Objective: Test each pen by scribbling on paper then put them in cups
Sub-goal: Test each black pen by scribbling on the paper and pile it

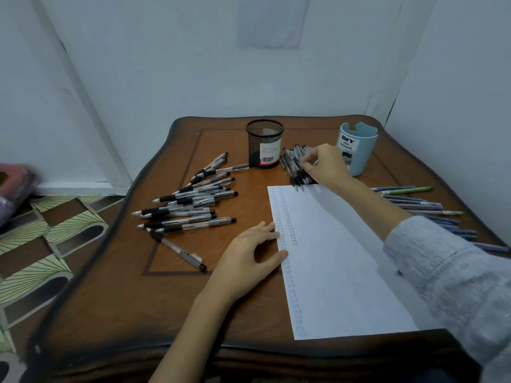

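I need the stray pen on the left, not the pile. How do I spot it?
Start at the wooden table and find the pile of clear black-trimmed pens left of the paper. On the near side of that pile, one stray pen slants toward the left hand, while the rest lie roughly parallel.

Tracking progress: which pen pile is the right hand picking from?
The small pile between the mesh cup and blue cup; the right hand pinches it, unlike the left pile.
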